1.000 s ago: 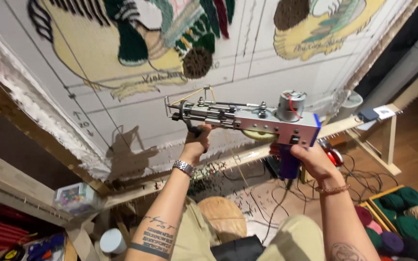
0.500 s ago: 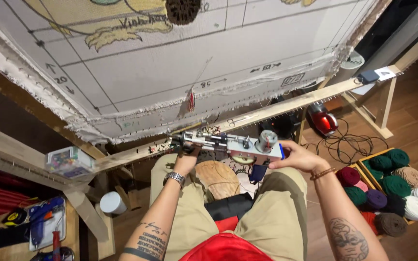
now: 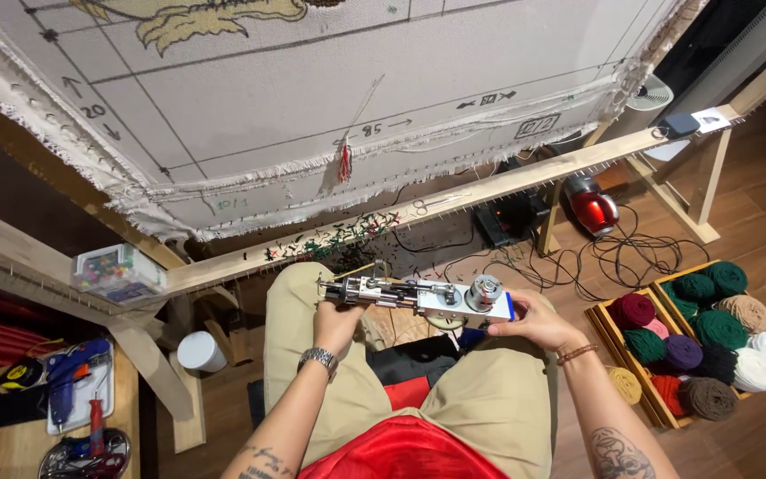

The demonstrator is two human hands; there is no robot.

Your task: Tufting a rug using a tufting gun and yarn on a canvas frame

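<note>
The tufting gun (image 3: pixel 418 297) is held level over the lap, both hands closed on it: the left hand (image 3: pixel 337 321) is wrapped around its front end near the needle, the right hand (image 3: pixel 529 321) is gripped on its rear block beside the round motor. Ahead of the hands, a large stretched cloth (image 3: pixel 312 106) with a drawn grid is pinned to a wooden frame (image 3: pixel 454 202), and a red yarn strand (image 3: pixel 345 164) is seen hanging from it. To the right of the right hand, crates of yarn balls (image 3: pixel 702 333) in green, purple, tan and white are set on the floor, with tangled cables (image 3: pixel 631 253) beyond them. To the left of the left hand, a blue glue gun (image 3: pixel 68 372) is laid on a tray on a low surface. The gun appears to be lowered away from the cloth for checking or threading. Careful work at the needle end would be called for, with fingers kept off the trigger.
</note>
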